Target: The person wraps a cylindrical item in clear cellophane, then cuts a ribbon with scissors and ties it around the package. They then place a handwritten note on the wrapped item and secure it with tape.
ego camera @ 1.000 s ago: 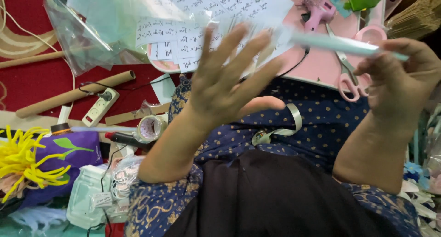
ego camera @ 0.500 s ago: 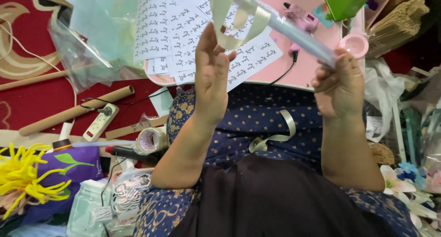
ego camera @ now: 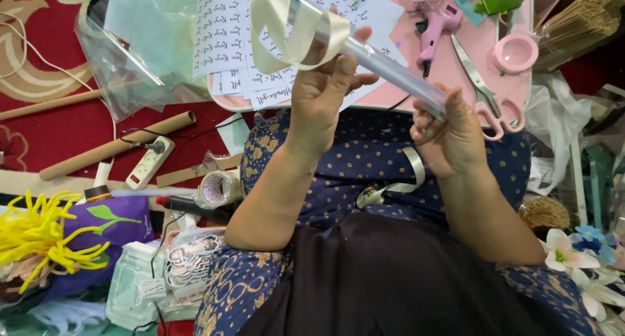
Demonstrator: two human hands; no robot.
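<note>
Both my hands hold a long thin tube (ego camera: pixel 392 68) of clear, silvery film slanting up to the left above my lap. My left hand (ego camera: pixel 324 98) grips its upper part, fingers curled round it. A wide cream ribbon (ego camera: pixel 284 28) loops around the tube's top end, just above that hand. My right hand (ego camera: pixel 449 137) is closed on the tube's lower end. Another length of cream ribbon (ego camera: pixel 398 183) lies on my blue patterned lap between my forearms.
A pink lap table (ego camera: pixel 456 82) ahead carries handwritten paper sheets (ego camera: pixel 228 36), a pink glue gun (ego camera: pixel 433 20), pink-handled scissors (ego camera: pixel 485 95) and a round pink dish (ego camera: pixel 515 51). Left: clear plastic bag (ego camera: pixel 130 62), cardboard tube (ego camera: pixel 117 144), power strip (ego camera: pixel 150 161), tape roll (ego camera: pixel 218 187), yellow fuzzy bundle (ego camera: pixel 39 235). White artificial flowers (ego camera: pixel 566 254) lie right.
My left hand went from spread open to closed round the tube. The tube tilted up to the left, my hands came closer together, and the ribbon loop now sits at its top.
</note>
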